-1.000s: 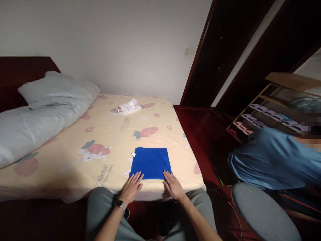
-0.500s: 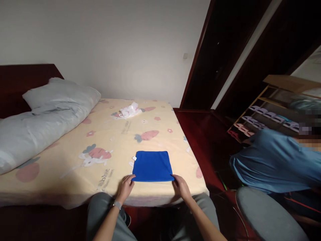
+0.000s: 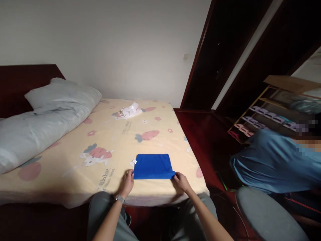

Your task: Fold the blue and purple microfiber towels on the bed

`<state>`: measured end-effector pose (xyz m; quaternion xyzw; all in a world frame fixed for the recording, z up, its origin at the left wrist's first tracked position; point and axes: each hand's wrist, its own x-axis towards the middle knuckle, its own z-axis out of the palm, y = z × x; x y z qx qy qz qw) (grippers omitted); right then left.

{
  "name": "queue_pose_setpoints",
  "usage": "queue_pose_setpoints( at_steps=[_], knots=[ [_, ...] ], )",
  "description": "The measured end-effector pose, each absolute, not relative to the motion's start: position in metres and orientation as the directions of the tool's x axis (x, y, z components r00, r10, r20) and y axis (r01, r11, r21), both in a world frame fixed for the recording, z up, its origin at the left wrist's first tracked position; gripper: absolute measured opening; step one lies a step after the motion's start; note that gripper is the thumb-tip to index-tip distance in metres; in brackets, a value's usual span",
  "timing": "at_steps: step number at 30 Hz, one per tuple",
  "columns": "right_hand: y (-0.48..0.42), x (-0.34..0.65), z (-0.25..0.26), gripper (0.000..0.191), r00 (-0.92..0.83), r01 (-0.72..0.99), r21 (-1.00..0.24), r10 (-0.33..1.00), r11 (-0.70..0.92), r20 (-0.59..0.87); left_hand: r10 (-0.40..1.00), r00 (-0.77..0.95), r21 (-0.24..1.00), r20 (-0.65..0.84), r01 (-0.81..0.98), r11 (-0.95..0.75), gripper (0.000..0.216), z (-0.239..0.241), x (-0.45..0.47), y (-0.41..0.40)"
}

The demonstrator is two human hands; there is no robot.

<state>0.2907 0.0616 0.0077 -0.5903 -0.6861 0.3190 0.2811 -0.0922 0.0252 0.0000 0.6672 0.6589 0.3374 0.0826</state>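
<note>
A blue folded cloth (image 3: 152, 165) lies flat on the bed (image 3: 120, 144) near its front edge, a small white tag sticking out at its left side. My left hand (image 3: 128, 182) pinches the near left corner of the cloth. At the near right corner, my right hand (image 3: 181, 181) grips the fabric between thumb and fingers. The near edge looks slightly turned up between both hands. A watch (image 3: 120, 198) sits on my left wrist.
A crumpled white plastic bag (image 3: 130, 110) lies toward the far side of the bed. Grey bedding (image 3: 57, 107) is heaped at left. To the right are a person in a blue shirt (image 3: 271, 160), a grey stool (image 3: 268, 214) and a shoe rack (image 3: 265, 117) with slippers.
The cloth's near edge has been lifted and folded slightly inward by both hands. Its far edge has shifted a little toward me, and the cloth looks shorter front to back.
</note>
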Motion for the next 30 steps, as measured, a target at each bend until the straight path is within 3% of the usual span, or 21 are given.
queue_pose_setpoints(
  at_steps=[9, 15, 18, 21, 24, 30],
  knots=[
    [0.058, 0.272, 0.000, 0.041, 0.047, 0.754, -0.656, 0.995, 0.019, 0.084, 0.877, -0.119, 0.346, 0.465, 0.937, -0.057, 0.041, -0.004, -0.067, 0.009],
    [0.060, 0.265, 0.011, 0.030, 0.101, 0.880, -0.472, 0.992, -0.052, 0.078, 0.891, -0.139, 0.241, 0.433, 0.970, 0.034, 0.042, 0.006, -0.065, 0.013],
    [0.052, 0.258, 0.019, 0.029, 0.127, 0.918, -0.395, 0.969, -0.035, 0.211, 0.874, -0.115, 0.233, 0.472, 0.972, 0.002, 0.042, 0.010, -0.061, 0.009],
    [0.038, 0.240, 0.023, 0.032, -0.038, 0.922, -0.343, 0.926, 0.178, 0.376, 0.877, 0.093, 0.183, 0.472, 0.962, -0.201, 0.044, 0.011, -0.046, 0.002],
    [0.025, 0.215, 0.020, 0.039, -0.344, 0.826, -0.300, 0.849, 0.477, 0.402, 0.851, 0.348, 0.127, 0.393, 0.896, -0.425, 0.052, 0.012, -0.023, -0.001],
    [0.027, 0.210, 0.005, 0.056, -0.485, 0.777, -0.244, 0.799, 0.581, 0.357, 0.864, 0.413, 0.108, 0.289, 0.882, -0.458, 0.059, 0.014, -0.014, 0.007]
  ],
)
